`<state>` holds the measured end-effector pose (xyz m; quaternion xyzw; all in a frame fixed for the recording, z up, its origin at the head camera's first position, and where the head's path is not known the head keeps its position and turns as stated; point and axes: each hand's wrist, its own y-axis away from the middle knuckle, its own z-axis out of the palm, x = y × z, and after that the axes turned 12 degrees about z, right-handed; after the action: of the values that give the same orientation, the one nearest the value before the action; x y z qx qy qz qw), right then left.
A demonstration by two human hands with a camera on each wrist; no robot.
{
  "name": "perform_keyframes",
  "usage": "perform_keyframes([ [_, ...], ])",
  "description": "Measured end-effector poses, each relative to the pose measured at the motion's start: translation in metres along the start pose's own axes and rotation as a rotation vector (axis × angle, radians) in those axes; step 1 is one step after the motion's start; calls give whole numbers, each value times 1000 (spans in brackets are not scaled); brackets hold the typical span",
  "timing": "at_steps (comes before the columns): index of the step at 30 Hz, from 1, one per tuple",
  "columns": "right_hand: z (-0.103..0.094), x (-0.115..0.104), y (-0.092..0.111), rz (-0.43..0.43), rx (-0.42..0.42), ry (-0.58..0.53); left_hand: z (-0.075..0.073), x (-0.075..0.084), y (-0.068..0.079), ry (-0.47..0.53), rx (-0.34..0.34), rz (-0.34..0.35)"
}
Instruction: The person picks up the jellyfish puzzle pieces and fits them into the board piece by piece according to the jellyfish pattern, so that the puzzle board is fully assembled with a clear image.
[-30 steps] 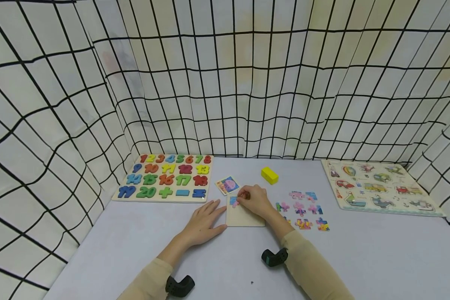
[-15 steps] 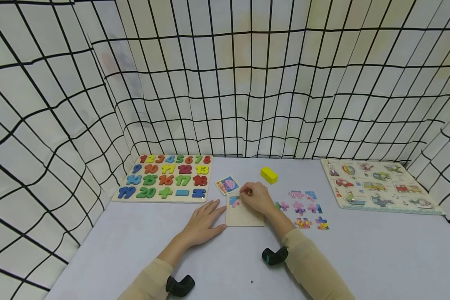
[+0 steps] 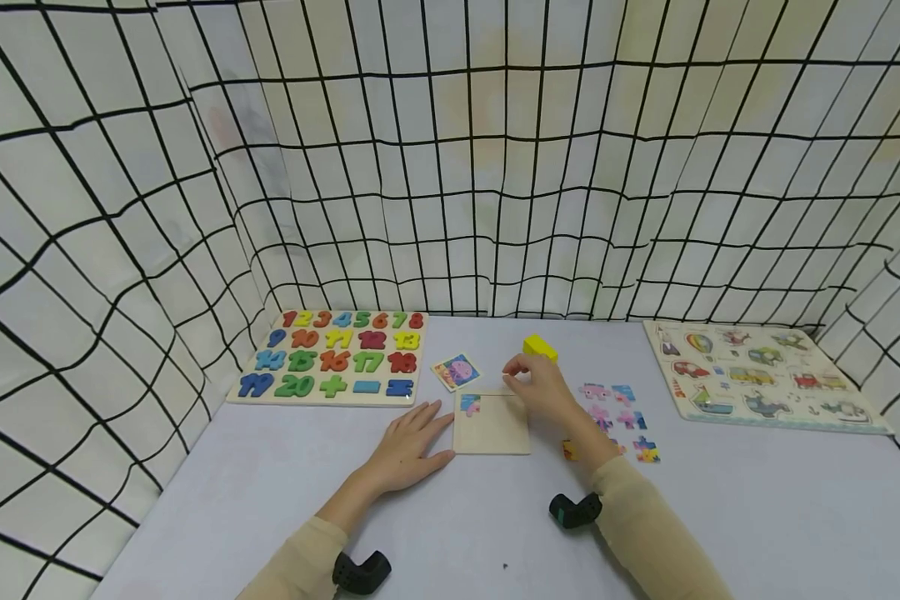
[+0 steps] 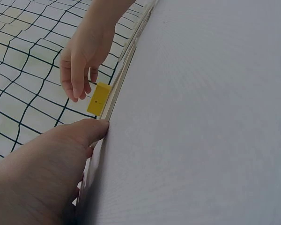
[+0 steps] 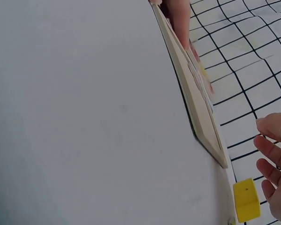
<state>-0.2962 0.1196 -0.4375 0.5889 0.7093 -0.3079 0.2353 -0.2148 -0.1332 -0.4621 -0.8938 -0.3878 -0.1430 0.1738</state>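
A square wooden puzzle board (image 3: 498, 433) lies in front of me, with one printed jigsaw piece (image 3: 468, 403) in its far left corner. My left hand (image 3: 407, 446) lies flat, fingers extended, its thumb and fingertips at the board's left edge. In the left wrist view that thumb (image 4: 91, 130) is right at the board's side. My right hand (image 3: 543, 392) hovers beyond the board's far right corner. Its fingers are loosely bent and hold nothing, as the right wrist view shows. Several loose jigsaw pieces (image 3: 624, 419) lie right of the board, some hidden behind the right forearm.
A small picture card (image 3: 456, 371) lies beyond the board, and a yellow block (image 3: 542, 345) stands farther back, partly behind the right hand. A number puzzle (image 3: 328, 358) is at the left, a picture puzzle (image 3: 765, 375) at the right. Black netting (image 3: 495, 192) rises behind the table.
My right hand has drawn away from the jigsaw piece in the board's corner and moved right, uncovering more of the board. The left hand has stayed put.
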Motion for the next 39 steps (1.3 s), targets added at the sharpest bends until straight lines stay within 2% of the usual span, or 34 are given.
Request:
perform_keyframes([
  [6, -18, 10, 1, -8, 46, 49, 0, 0, 1, -1, 4, 7],
  [14, -42, 26, 6, 34, 39, 64, 0, -1, 1, -4, 3, 10],
  [26, -85, 71, 20, 78, 36, 99, 1, 0, 1, -3, 1, 10],
  [31, -90, 85, 26, 91, 47, 128, 0, 0, 2, -5, -1, 7],
  [35, -89, 97, 29, 112, 15, 159, -1, 0, 2, -5, -1, 6],
  [39, -89, 109, 34, 147, -22, 142, 1, -1, 1, -9, -11, 4],
])
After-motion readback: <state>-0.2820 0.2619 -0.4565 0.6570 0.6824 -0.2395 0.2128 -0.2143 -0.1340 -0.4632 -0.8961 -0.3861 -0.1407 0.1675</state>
